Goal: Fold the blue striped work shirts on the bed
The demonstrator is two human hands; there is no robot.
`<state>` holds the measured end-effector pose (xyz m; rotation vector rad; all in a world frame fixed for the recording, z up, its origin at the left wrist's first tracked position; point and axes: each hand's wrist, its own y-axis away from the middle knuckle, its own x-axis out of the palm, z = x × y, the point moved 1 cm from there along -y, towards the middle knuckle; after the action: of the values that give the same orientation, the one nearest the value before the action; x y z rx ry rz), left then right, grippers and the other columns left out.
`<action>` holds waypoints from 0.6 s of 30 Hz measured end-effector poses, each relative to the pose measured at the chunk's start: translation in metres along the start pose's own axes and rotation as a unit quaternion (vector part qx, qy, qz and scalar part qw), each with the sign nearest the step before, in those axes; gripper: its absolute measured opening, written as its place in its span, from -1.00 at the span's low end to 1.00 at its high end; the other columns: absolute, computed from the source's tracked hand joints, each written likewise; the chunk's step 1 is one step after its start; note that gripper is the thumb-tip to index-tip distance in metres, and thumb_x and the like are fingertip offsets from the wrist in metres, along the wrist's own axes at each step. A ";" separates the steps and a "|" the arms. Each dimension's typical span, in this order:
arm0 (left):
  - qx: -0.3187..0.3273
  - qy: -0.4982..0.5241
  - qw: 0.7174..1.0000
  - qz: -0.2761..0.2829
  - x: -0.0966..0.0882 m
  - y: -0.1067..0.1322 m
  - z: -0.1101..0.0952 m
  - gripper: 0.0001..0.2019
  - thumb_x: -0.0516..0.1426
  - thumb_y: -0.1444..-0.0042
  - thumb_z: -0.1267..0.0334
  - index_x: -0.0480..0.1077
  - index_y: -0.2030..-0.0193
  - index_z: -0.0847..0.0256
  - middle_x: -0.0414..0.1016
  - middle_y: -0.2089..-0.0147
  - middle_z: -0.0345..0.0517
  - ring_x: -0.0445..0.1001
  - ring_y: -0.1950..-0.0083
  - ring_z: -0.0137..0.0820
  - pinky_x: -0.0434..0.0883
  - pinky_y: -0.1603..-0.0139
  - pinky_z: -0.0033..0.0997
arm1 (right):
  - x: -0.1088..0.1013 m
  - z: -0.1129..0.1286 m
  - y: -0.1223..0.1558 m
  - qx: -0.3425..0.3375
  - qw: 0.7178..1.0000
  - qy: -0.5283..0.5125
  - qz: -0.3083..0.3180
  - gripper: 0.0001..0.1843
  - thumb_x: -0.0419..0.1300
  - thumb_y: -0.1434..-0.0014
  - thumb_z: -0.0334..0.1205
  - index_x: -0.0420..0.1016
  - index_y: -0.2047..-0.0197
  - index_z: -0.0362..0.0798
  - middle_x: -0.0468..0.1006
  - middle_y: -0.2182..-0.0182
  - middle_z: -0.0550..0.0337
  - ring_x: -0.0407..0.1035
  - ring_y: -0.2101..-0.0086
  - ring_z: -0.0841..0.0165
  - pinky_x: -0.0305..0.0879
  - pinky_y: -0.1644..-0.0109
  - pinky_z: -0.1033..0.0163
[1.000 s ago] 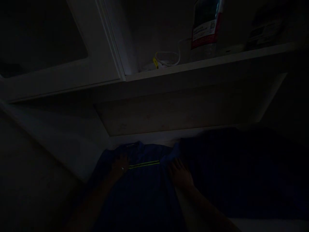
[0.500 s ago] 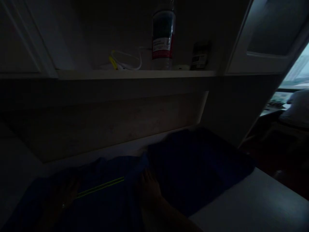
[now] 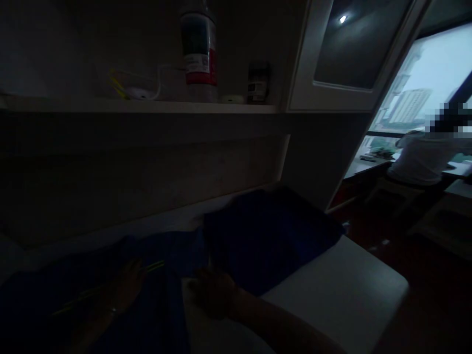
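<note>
A blue cloth, which looks like a garment with yellow-green stripes [image 3: 155, 266], is spread over the left of a white table [image 3: 317, 280]. My left hand [image 3: 130, 284] lies on this blue cloth [image 3: 160, 300] across the stripes, its fingers stretched out; a band shows at the wrist. Beside the cloth's right edge, my right hand [image 3: 216, 294] rests low over the tabletop with fingers extended, though darkness blurs them. A second, darker blue folded cloth [image 3: 265, 236] lies just beyond my right hand.
Above the table runs a shelf [image 3: 147, 105] with a large labelled bottle [image 3: 199, 49], a dark jar [image 3: 258, 83] and a white cable [image 3: 159, 83]. A cabinet door [image 3: 346, 96] hangs at upper right. Farther right, a person in a white top [image 3: 420, 157] sits by a window.
The view has swung right, bringing the seated person into sight. My left hand has slid right over the striped cloth. My right hand has shifted off the cloth's edge toward the bare tabletop.
</note>
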<state>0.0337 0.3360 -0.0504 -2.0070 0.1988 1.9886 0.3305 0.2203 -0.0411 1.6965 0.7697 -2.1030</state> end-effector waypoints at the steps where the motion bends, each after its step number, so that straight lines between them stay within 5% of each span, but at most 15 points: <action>1: -0.008 0.011 1.000 0.005 0.000 0.004 -0.027 -0.52 -0.12 -0.22 0.19 0.40 -0.17 0.26 0.37 -0.29 0.07 0.33 -0.30 -0.15 0.29 -0.29 -0.09 | -0.001 -0.002 0.005 0.002 1.000 0.012 0.016 -0.58 0.02 -0.31 -0.01 0.41 -0.11 -0.03 0.37 -0.19 -0.06 0.29 -0.14 0.07 0.34 -0.12 -0.11; 5: 0.046 0.027 0.999 0.010 -0.006 0.012 -0.127 -0.44 -0.16 -0.28 0.06 0.22 -0.33 0.26 0.16 -0.42 0.03 0.20 -0.39 -0.17 0.15 -0.39 -0.02 | -0.019 -0.001 0.024 -0.108 0.986 0.006 0.124 -0.74 0.06 -0.27 -0.21 0.49 0.07 -0.08 0.54 -0.01 0.01 0.43 0.01 0.21 0.43 0.14 0.19; 8: 0.092 0.013 0.996 0.001 -0.007 -0.001 -0.170 -0.44 -0.15 -0.28 0.04 0.20 -0.34 0.22 0.12 -0.43 0.01 0.13 -0.42 -0.13 0.05 -0.42 0.11 | -0.046 -0.007 0.044 -0.130 0.979 -0.081 0.134 -0.67 -0.08 -0.37 -0.09 0.47 0.05 0.03 0.60 0.08 0.20 0.49 0.20 0.35 0.33 0.33 0.31; 12: 0.037 0.016 0.998 0.054 0.006 -0.033 -0.187 -0.33 -0.16 -0.26 0.00 0.13 -0.35 0.47 0.07 -0.44 0.18 0.08 -0.44 -0.10 0.10 -0.42 -0.05 | -0.081 -0.056 0.074 -0.030 0.984 -0.163 0.072 -0.55 -0.17 -0.40 -0.02 0.50 0.20 0.01 0.62 0.26 0.27 0.45 0.36 0.44 0.20 0.37 0.35; 18: 0.067 0.114 0.982 0.133 0.026 -0.050 -0.164 -0.39 -0.06 -0.17 0.02 0.27 -0.30 0.27 0.18 -0.40 0.03 0.18 -0.40 -0.20 0.14 -0.41 -0.16 | -0.110 -0.213 0.088 0.271 0.944 -0.191 0.006 -0.67 -0.04 -0.32 -0.18 0.54 0.07 0.01 0.61 0.21 0.25 0.48 0.27 0.41 0.30 0.24 0.38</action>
<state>0.2053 0.3347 -0.0715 -2.2119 0.6674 1.8268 0.5741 0.2682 0.0169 1.4219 0.0603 -2.6854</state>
